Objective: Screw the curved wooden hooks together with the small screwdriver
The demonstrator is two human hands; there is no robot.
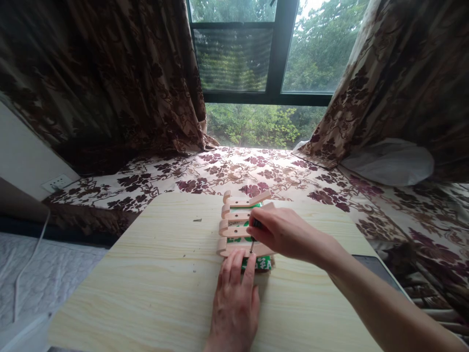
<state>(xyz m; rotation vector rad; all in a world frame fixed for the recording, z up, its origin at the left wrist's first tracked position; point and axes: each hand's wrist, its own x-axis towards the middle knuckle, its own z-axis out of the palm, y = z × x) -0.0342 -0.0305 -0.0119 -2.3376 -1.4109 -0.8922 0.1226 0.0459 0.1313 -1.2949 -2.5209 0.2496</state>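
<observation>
My right hand is closed around the dark handle of a screwdriver. The shaft points down, its tip at a screw in the nearest of several pale wooden slats with curved ends. Under these slats lies a green printed packet, partly hidden by them and by my hands. My left hand lies flat, fingers stretched, its fingertips on the near edge of the closest slat and the packet beside the screwdriver tip. Dark screw heads or holes show along the slats farther back.
On the light wooden table, loose screws lie left of the slats, with small dark bits nearer me. A dark flat device rests at the right edge. Beyond are a flowered window seat, curtains and a white bag.
</observation>
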